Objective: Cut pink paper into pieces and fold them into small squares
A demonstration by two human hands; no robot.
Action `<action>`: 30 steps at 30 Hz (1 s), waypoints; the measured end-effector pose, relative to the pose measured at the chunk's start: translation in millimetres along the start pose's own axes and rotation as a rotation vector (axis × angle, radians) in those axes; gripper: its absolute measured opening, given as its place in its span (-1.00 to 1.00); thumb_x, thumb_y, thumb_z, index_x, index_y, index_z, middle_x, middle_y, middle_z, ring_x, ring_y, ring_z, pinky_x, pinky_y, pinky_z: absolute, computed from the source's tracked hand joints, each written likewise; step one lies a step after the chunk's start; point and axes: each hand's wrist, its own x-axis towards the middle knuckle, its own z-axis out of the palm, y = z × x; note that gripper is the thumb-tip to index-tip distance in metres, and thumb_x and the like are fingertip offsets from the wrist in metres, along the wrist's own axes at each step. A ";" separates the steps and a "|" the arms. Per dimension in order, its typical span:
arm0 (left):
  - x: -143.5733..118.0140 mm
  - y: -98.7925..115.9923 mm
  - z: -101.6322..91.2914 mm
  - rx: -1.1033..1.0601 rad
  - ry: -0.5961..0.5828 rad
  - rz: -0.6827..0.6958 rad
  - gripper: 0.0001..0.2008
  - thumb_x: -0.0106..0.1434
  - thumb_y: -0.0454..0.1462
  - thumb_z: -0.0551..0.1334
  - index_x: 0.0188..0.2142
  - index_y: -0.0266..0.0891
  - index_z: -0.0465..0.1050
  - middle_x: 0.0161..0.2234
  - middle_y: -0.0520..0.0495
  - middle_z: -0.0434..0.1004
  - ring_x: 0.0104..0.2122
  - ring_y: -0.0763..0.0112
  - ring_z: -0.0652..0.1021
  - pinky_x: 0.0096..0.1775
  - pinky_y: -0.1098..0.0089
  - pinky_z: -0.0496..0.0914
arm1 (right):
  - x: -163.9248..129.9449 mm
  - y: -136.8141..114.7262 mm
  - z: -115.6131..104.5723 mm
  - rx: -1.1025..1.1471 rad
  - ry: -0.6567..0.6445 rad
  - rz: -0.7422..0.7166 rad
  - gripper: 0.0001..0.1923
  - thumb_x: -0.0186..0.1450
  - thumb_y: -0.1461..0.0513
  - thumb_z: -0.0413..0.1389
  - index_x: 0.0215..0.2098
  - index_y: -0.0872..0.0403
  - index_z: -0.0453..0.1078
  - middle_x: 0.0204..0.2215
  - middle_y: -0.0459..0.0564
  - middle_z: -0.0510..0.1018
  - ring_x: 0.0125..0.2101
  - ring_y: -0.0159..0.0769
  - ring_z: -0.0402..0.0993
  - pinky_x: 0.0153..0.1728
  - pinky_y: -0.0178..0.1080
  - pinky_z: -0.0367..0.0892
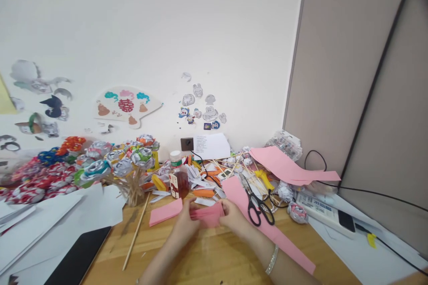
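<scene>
A small stack of pink paper [207, 214] is held between my two hands, just above the wooden table. The fingers of my left hand [186, 220] close on its left end, and those of my right hand [233, 217] pinch its right end. To the left lies a flat pink paper piece [166, 212]. A long pink paper strip [287, 246] runs beside and under my right forearm. Black-handled scissors [260, 210] rest on that strip, right of my right hand. A jar with brown contents [179, 178] stands behind my left hand.
Paper scraps [197, 176] and thin sticks pile up along the wall. Paper flowers [96, 164] crowd the left back. A wooden stick [136, 231] and a black tablet-like slab [80, 256] lie at left. At right are a white power strip [324, 213], cables and pink sheets [284, 164].
</scene>
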 end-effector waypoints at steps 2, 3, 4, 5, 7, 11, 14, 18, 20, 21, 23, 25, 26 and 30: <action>-2.2 -5.0 7.4 -0.067 0.118 -0.003 -0.46 -0.27 -0.54 0.06 -0.19 -0.27 0.18 -0.41 0.02 0.34 -0.31 0.32 0.45 -0.26 0.34 0.35 | -2.0 -1.3 3.6 0.082 -0.002 0.030 -0.61 -0.17 0.44 -0.08 -0.35 0.08 0.23 -0.53 -0.17 0.42 -0.55 -0.40 0.34 -0.62 -0.44 0.12; -3.5 -7.3 10.7 -0.088 0.161 -0.001 -0.47 -0.27 -0.54 0.05 -0.21 -0.26 0.17 -0.40 0.02 0.33 -0.30 0.33 0.45 -0.25 0.33 0.35 | -3.2 -1.8 5.1 0.092 0.002 0.035 -0.60 -0.17 0.44 -0.07 -0.33 0.07 0.22 -0.49 -0.15 0.43 -0.54 -0.39 0.35 -0.63 -0.45 0.11; -4.6 -9.2 13.2 -0.102 0.186 -0.001 -0.48 -0.27 -0.55 0.04 -0.23 -0.25 0.17 -0.40 0.02 0.32 -0.30 0.34 0.44 -0.24 0.33 0.35 | -4.6 -2.2 6.3 0.081 0.016 0.029 -0.58 -0.17 0.43 -0.07 -0.31 0.06 0.22 -0.45 -0.13 0.44 -0.52 -0.38 0.36 -0.63 -0.45 0.12; -5.5 -10.8 15.0 -0.114 0.196 -0.004 -0.48 -0.27 -0.55 0.03 -0.24 -0.25 0.16 -0.40 0.01 0.31 -0.30 0.35 0.44 -0.25 0.33 0.35 | -6.0 -2.4 7.0 0.055 0.024 0.012 -0.55 -0.17 0.43 -0.07 -0.28 0.06 0.22 -0.40 -0.10 0.44 -0.49 -0.37 0.38 -0.62 -0.45 0.14; -6.4 -13.0 16.6 -0.128 0.200 -0.020 -0.50 -0.28 -0.55 0.02 -0.26 -0.26 0.16 -0.40 0.00 0.30 -0.34 0.36 0.43 -0.29 0.34 0.35 | -8.6 -2.8 7.2 -0.021 0.019 -0.050 -0.49 -0.16 0.44 -0.07 -0.21 0.04 0.23 -0.31 -0.06 0.44 -0.38 -0.32 0.40 -0.53 -0.41 0.22; -6.9 -15.7 16.6 -0.158 0.193 -0.009 -0.59 -0.20 -0.48 0.03 -0.26 -0.27 0.16 -0.39 -0.02 0.32 -0.35 0.37 0.42 -0.28 0.35 0.33 | -11.3 -2.5 7.0 -0.216 -0.027 -0.175 -0.51 -0.12 0.45 -0.08 -0.22 0.04 0.33 -0.26 -0.05 0.47 -0.22 -0.25 0.37 -0.24 -0.26 0.25; -7.2 -17.9 17.6 -0.178 0.185 0.010 -0.67 -0.10 -0.38 0.06 -0.25 -0.28 0.18 -0.38 -0.04 0.34 -0.35 0.34 0.43 -0.28 0.34 0.33 | -9.7 -0.5 8.1 -0.292 0.001 -0.166 -0.60 -0.08 0.44 -0.08 -0.30 0.07 0.37 -0.32 -0.05 0.49 -0.28 -0.25 0.39 -0.26 -0.25 0.27; -7.7 -18.6 19.8 -0.161 0.138 0.055 -0.85 -0.02 -0.24 0.07 -0.42 -0.24 0.28 -0.46 -0.01 0.36 -0.39 0.31 0.43 -0.29 0.33 0.31 | -8.0 1.8 8.8 -0.299 0.038 -0.166 -0.66 -0.04 0.44 -0.08 -0.35 0.10 0.39 -0.36 -0.02 0.51 -0.30 -0.25 0.40 -0.26 -0.23 0.28; -8.4 -16.3 19.1 -0.127 0.107 0.094 -0.87 0.01 -0.22 0.07 -0.49 -0.23 0.30 -0.48 -0.02 0.38 -0.38 0.29 0.42 -0.26 0.31 0.30 | -8.1 2.7 8.5 -0.295 0.030 -0.175 -0.67 0.00 0.44 -0.08 -0.33 0.10 0.39 -0.35 -0.02 0.51 -0.29 -0.24 0.40 -0.24 -0.22 0.28; -8.8 -14.3 17.7 -0.107 0.096 0.113 -0.87 0.03 -0.22 0.07 -0.50 -0.23 0.31 -0.48 -0.03 0.39 -0.38 0.28 0.42 -0.25 0.30 0.30 | -8.1 3.4 8.1 -0.297 0.030 -0.178 -0.68 0.01 0.43 -0.08 -0.32 0.09 0.39 -0.35 -0.02 0.51 -0.29 -0.24 0.40 -0.24 -0.21 0.27; -10.1 -9.1 12.7 -0.067 0.071 0.150 -0.86 0.04 -0.22 0.09 -0.50 -0.23 0.35 -0.46 -0.06 0.41 -0.37 0.26 0.41 -0.24 0.27 0.29 | -7.3 5.3 6.9 -0.308 0.053 -0.178 -0.69 0.03 0.42 -0.08 -0.32 0.10 0.39 -0.34 -0.01 0.51 -0.28 -0.24 0.40 -0.22 -0.20 0.27; -12.4 -3.2 7.0 0.072 0.028 0.267 -0.86 0.06 -0.23 0.11 -0.44 -0.23 0.40 -0.39 -0.10 0.43 -0.31 0.24 0.41 -0.19 0.24 0.26 | -5.6 7.5 5.2 -0.312 0.092 -0.158 -0.70 0.04 0.42 -0.08 -0.32 0.11 0.39 -0.32 0.01 0.50 -0.27 -0.22 0.39 -0.19 -0.18 0.25; -14.1 -0.5 5.1 0.194 0.007 0.360 -0.83 0.05 -0.24 0.13 -0.37 -0.23 0.41 -0.32 -0.13 0.43 -0.24 0.20 0.39 -0.14 0.21 0.23 | -4.7 8.4 4.5 -0.305 0.111 -0.137 -0.70 0.03 0.41 -0.08 -0.31 0.11 0.38 -0.31 0.02 0.50 -0.25 -0.22 0.38 -0.18 -0.18 0.25; -22.1 5.8 8.8 0.749 -0.048 0.679 -0.49 -0.03 -0.19 0.23 -0.05 -0.23 0.27 -0.13 -0.20 0.36 -0.05 0.03 0.27 0.01 0.01 0.01 | -2.5 8.2 4.6 -0.230 0.115 -0.085 -0.66 0.01 0.40 -0.06 -0.24 0.11 0.35 -0.25 0.04 0.48 -0.19 -0.22 0.36 -0.12 -0.19 0.22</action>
